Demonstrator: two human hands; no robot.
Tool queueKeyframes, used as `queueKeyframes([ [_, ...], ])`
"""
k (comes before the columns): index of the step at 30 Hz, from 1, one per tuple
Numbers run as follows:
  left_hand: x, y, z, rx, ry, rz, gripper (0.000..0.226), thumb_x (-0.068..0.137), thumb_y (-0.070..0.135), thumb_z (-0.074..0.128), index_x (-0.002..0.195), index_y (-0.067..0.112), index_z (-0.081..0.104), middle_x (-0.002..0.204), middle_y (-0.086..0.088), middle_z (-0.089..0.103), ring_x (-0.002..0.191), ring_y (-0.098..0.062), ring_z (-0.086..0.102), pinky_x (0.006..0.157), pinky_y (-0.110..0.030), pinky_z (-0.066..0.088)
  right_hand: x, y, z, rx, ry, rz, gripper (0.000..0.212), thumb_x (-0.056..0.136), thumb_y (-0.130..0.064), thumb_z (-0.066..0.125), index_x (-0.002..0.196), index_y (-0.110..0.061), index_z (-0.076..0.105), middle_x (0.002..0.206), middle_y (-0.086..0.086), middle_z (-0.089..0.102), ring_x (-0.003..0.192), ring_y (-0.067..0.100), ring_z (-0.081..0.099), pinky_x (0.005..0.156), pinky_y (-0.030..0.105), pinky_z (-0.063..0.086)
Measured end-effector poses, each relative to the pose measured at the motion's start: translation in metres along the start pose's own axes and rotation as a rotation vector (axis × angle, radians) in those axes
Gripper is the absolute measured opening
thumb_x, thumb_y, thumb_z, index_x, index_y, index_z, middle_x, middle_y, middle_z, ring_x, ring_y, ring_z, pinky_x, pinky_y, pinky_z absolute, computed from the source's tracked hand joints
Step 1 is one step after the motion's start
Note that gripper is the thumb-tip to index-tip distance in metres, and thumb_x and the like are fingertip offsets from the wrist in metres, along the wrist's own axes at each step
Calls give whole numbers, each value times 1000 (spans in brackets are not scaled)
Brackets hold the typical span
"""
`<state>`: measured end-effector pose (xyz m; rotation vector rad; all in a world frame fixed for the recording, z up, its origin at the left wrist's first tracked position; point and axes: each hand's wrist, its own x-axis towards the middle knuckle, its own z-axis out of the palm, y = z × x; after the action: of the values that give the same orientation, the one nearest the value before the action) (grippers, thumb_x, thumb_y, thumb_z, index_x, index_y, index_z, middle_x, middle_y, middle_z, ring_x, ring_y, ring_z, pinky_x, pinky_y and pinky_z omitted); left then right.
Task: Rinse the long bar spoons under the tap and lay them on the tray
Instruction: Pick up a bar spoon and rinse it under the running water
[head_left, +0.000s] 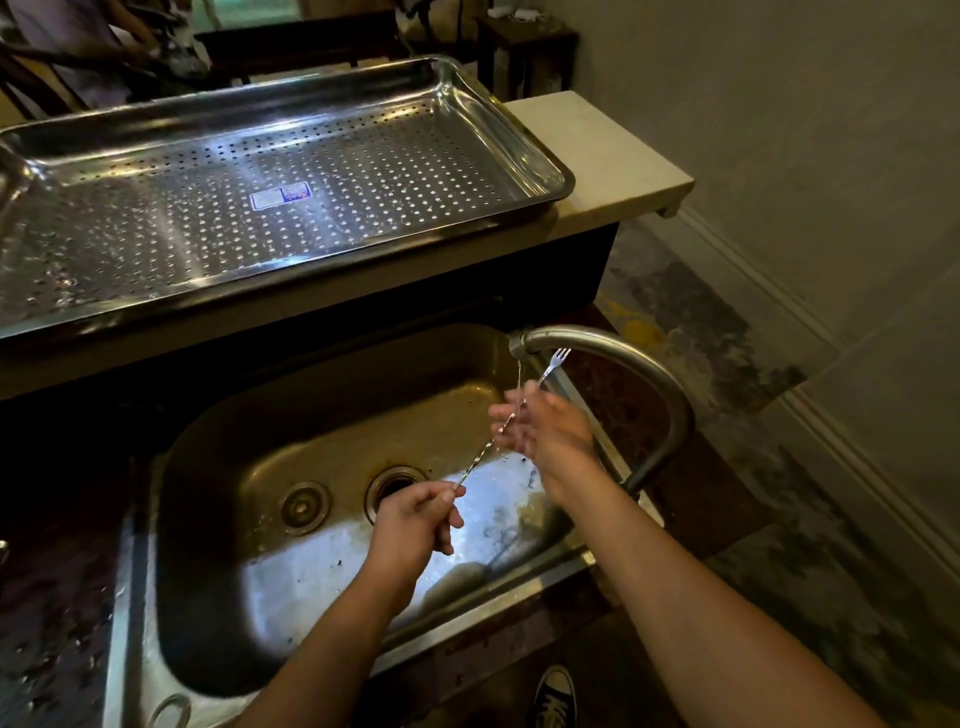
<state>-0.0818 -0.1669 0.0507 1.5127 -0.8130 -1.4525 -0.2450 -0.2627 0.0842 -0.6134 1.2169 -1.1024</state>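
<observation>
Left hand (415, 519): our fingers (447, 500) grip the bar spoon (475, 465).
Right hand (550, 426): blurred under tap (597, 345); grip unclear.
Progress: we rinse; tray (363, 171) holds none yet.

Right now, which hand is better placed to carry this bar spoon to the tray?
Left. The left hand grips the bar spoon by its lower end, and most of the tray lies leftward; the right hand is blurred under the tap.
</observation>
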Motion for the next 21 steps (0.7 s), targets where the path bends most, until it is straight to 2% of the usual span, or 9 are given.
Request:
queueKeyframes([
  [3,3,-5,-11,9,52,-30,14,95,4,55,93,3,69,66,-10,62,50,-16,47,47,-27,45,2,-7,0,100,73,-41,4,100,-12,60,97,-10,63,83,12,75,63,19,73,52,24,58],
  [6,4,-7,-15,-95,66,-75,11,93,2,56,94,0,67,69,-13,66,51,-15,52,49,-27,50,-12,5,3,40,-21,27,22,86,8,70,100,-8,64,90,11,78,78,20,77,63,24,61],
  [9,7,-2,-13,-206,49,-83,11,92,3,57,97,-2,67,71,-14,67,54,-15,55,53,-29,53,-29,27,12,-98,-156,137,20,83,5,74,95,-9,65,94,11,79,79,17,77,64,25,60],
  [12,10,2,-18,-221,71,-56,11,90,4,61,97,-1,67,71,-14,68,54,-15,56,53,-29,54,-27,28,12,15,-116,191,10,91,-7,70,99,-9,65,93,10,80,78,19,77,66,27,61],
  [14,11,2,-27,-232,107,-48,9,90,4,61,95,-1,67,70,-13,68,52,-14,56,53,-29,55,-17,16,4,145,-54,183,13,94,-10,67,107,-8,64,97,12,79,81,23,77,68,29,62],
  [18,14,4,-51,-313,197,-19,6,88,1,61,91,1,67,69,-13,69,53,-15,61,53,-29,57,-6,-4,-6,267,41,90,21,93,0,65,109,-12,63,98,17,76,88,30,75,69,33,62],
  [21,19,6,-62,-449,292,-43,7,87,-3,61,93,0,64,74,-14,71,63,-22,70,60,-33,61,-11,-8,-3,85,-28,80,21,84,7,72,101,-5,66,101,18,75,94,29,76,76,31,62],
])
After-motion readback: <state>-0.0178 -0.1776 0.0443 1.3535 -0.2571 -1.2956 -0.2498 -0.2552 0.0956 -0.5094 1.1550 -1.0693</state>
